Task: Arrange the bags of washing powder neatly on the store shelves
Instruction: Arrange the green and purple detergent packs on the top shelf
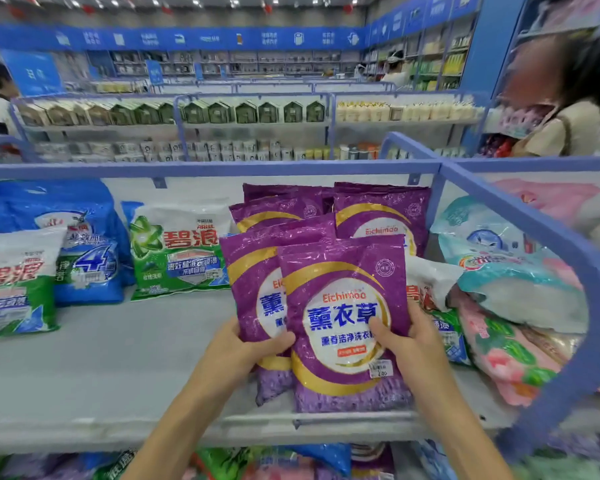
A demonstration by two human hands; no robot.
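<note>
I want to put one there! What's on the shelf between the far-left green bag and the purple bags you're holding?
Nothing: the head view shows only bare grey shelf between the green bag and the purple bags.

- Location type: retail shop, household-goods section.
- Blue-railed shelf [118, 358] carries branded washing-powder bags [181, 251].
- Price sticker [381, 368] is fixed to a purple bag [343, 271].
- Further stocked aisles [222, 112] stand behind.
- Blue category signs [205, 38] line the walls.

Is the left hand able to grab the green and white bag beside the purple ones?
Probably not yet: the left hand grips a purple bag. The way itself looks free, only bare shelf lies before the green and white bag.
</note>
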